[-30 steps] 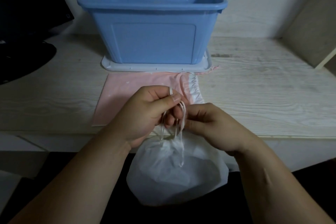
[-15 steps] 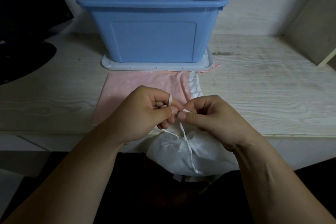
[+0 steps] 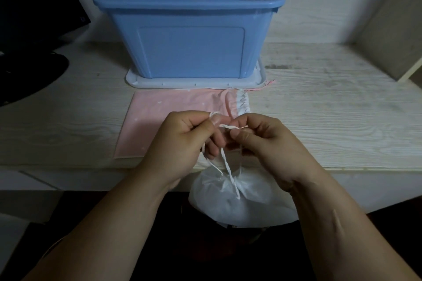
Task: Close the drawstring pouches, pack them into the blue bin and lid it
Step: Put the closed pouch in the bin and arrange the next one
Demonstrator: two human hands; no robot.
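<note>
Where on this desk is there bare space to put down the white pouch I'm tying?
Widest bare patch: the whitewashed wooden desk right of the flat pink fabric pouch and blue plastic bin, up to the beige side panel. A narrower strip lies between that pouch and the dark monitor base. The middle is crowded.

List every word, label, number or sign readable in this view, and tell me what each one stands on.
No text can be read here.
Dark screen, lower corner: one small pale mark, too small to read.
Blue bin and the lid beneath it: no lettering shows.
Pink pouch: pale specks only, no letters.
White pouch and its drawstring: plain.
</note>
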